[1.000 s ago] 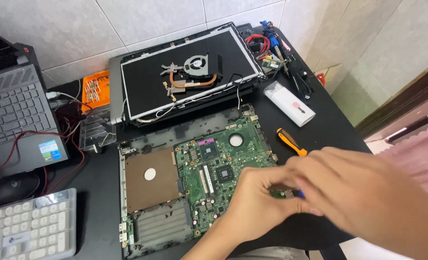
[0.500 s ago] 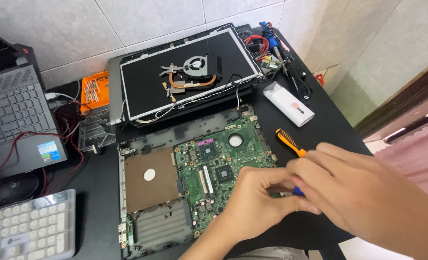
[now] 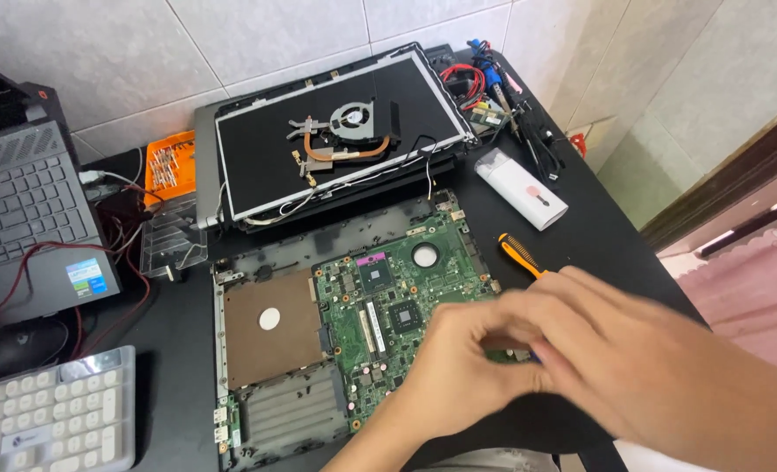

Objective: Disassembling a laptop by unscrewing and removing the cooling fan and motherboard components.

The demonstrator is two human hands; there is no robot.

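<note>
Nearest the camera, the left hand (image 3: pixel 454 376) and right hand (image 3: pixel 642 367) meet with fingers curled over the right edge of the green motherboard (image 3: pixel 388 315); whether they grip anything I cannot tell. An orange-handled screwdriver (image 3: pixel 519 255) lies just beyond the right hand, slanting away leftward. Farther back, a fan and copper heatpipe (image 3: pixel 344 131) rests on the screen panel (image 3: pixel 266 170).

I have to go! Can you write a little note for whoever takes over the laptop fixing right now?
Left hand: over the lower right of the green motherboard, fingers curled; what it grips is hidden.
Right hand: beside it, blurred; a bit of blue shows under it.
Orange-handled screwdriver: on the black table, right of the board.
Done: laptop base open, fan with copper heat pipe lying on the screen panel.
Left: motherboard still sits in the base.
</note>
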